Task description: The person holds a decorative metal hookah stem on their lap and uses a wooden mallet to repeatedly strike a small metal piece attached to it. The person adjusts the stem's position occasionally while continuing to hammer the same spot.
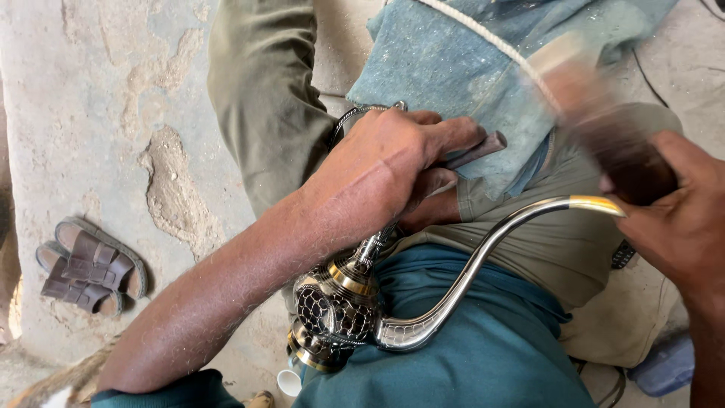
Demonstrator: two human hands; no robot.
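A metal ewer [340, 302], silver-toned with brass bands and an engraved, netted belly, is held across the lap of a seated worker, its body at about six o'clock in the view and its long curved spout [483, 253] sweeping up toward three o'clock. A dusty blue cloth [453, 68] is spread over the knees at twelve o'clock, crossed by a pale cord [483, 38], and a pair of brown sandals [91, 264] is left on the cracked concrete floor [113, 113] at nine o'clock. The left hand [393, 162] is closed tight over the neck of the vessel, and a short dark punch [472, 151] is pinned under its fingers, the tip hidden from view. The right hand [680, 219] is wrapped fast around a wooden mallet [596, 113], which is blurred at two o'clock above the punch. For clean work, the ewer is best kept braced against the thigh so that it cannot roll, the punch is best held steady on one spot, and the blows are judged better kept light and square, so that the tool is not skidded across the polished metal and the thin spout is not dented. A small white cup [288, 382] is seen at the lower edge.
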